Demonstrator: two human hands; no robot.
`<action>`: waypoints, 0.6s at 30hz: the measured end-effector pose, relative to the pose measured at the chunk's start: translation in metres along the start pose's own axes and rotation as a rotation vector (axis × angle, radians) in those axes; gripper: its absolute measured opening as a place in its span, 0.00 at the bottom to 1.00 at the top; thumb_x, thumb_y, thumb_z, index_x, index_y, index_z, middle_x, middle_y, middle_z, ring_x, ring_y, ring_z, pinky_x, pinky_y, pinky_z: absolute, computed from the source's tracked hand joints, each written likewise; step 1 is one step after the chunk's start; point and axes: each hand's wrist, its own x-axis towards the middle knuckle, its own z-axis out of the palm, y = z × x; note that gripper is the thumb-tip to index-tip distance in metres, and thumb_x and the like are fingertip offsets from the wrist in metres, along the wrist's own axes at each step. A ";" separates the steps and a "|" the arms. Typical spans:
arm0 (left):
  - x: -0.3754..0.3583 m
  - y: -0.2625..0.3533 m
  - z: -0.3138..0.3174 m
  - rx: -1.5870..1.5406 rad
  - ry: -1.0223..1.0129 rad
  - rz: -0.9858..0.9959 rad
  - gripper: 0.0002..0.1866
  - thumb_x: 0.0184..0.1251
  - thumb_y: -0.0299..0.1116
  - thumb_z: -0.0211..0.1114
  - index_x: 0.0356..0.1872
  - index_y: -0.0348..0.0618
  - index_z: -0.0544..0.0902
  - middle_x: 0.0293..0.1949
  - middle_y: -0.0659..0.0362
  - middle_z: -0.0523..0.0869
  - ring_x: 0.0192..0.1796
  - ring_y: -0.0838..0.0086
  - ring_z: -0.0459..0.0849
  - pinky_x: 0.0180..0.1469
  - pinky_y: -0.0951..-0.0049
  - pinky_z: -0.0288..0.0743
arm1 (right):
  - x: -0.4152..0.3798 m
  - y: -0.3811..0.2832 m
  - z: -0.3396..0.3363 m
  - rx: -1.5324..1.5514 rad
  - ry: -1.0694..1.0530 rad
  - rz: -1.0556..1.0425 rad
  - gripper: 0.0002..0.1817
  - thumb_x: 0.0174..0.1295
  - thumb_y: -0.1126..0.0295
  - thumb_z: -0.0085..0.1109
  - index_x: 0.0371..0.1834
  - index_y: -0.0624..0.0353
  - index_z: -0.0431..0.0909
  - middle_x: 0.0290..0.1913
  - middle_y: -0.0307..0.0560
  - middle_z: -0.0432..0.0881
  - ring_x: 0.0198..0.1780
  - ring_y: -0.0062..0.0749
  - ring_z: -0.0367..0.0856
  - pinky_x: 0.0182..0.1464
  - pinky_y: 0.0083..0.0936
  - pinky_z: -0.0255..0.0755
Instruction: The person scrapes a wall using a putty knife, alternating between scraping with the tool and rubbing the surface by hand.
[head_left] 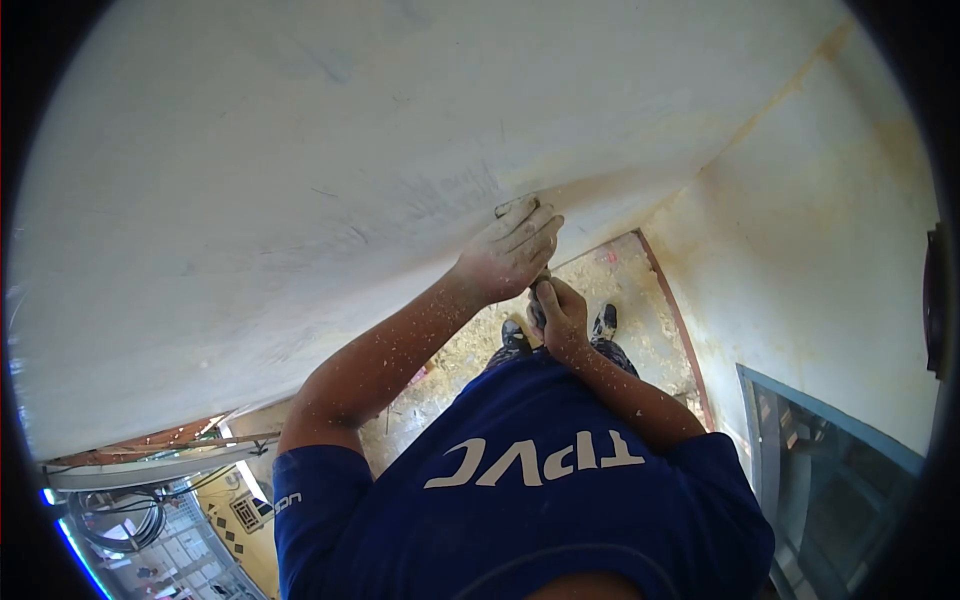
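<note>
My right hand [562, 318] is closed around the dark handle of a scraper [541, 290], held low in front of the white wall [300, 150]. Just above it, my left hand [512, 248] lies flat with its fingers stretched out and side by side, pressed over the scraper's blade against the wall. Only a thin dark edge of the blade shows by the fingertips; the rest is hidden under the hand. Pale dust coats both hands, and small flakes dot the left forearm. Grey scuff marks cover the wall to the left of the hands.
A second wall [830, 200] meets the first at a yellowed corner on the right. Below it is a blue-grey framed window [850, 480]. Debris litters the floor [640, 290] around my shoes. Coiled cable [125, 525] hangs at lower left, beside a pale beam [150, 468].
</note>
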 end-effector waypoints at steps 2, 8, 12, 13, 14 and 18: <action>0.008 -0.011 -0.004 0.038 -0.011 0.025 0.13 0.42 0.28 0.62 0.33 0.37 0.79 0.50 0.52 0.80 0.56 0.61 0.76 0.64 0.59 0.65 | 0.008 -0.006 0.011 0.055 0.026 -0.008 0.14 0.70 0.62 0.45 0.28 0.60 0.67 0.17 0.31 0.62 0.14 0.12 0.59 0.14 0.12 0.55; 0.007 0.002 -0.012 0.021 -0.015 -0.014 0.12 0.42 0.29 0.63 0.31 0.37 0.80 0.51 0.53 0.79 0.57 0.63 0.75 0.64 0.60 0.65 | -0.005 -0.013 0.012 0.069 0.006 -0.004 0.15 0.69 0.62 0.45 0.28 0.61 0.67 0.17 0.32 0.61 0.14 0.13 0.57 0.14 0.12 0.54; 0.020 -0.014 -0.029 0.053 -0.112 0.055 0.09 0.50 0.30 0.62 0.33 0.39 0.81 0.51 0.55 0.80 0.59 0.64 0.74 0.65 0.59 0.63 | 0.004 -0.020 0.021 0.145 -0.004 -0.053 0.16 0.70 0.62 0.43 0.33 0.64 0.71 0.17 0.33 0.61 0.13 0.13 0.59 0.13 0.12 0.55; 0.020 -0.011 -0.028 0.103 -0.054 0.070 0.10 0.50 0.30 0.63 0.35 0.38 0.80 0.51 0.55 0.80 0.59 0.63 0.75 0.65 0.59 0.64 | 0.001 -0.024 0.019 0.061 0.002 -0.078 0.15 0.70 0.62 0.42 0.32 0.63 0.71 0.17 0.33 0.61 0.13 0.14 0.59 0.13 0.13 0.56; 0.013 -0.007 -0.019 0.088 -0.022 0.049 0.13 0.47 0.30 0.63 0.36 0.38 0.80 0.51 0.53 0.79 0.58 0.62 0.75 0.63 0.60 0.65 | 0.000 -0.021 0.017 0.060 -0.009 -0.095 0.15 0.70 0.62 0.42 0.32 0.63 0.71 0.17 0.33 0.61 0.13 0.14 0.59 0.13 0.13 0.56; 0.027 -0.015 -0.036 0.002 -0.035 -0.009 0.14 0.44 0.29 0.63 0.36 0.38 0.80 0.52 0.52 0.78 0.58 0.62 0.75 0.63 0.59 0.66 | 0.000 -0.033 0.026 0.071 0.039 -0.031 0.15 0.70 0.62 0.43 0.29 0.62 0.69 0.17 0.33 0.61 0.14 0.13 0.58 0.14 0.12 0.57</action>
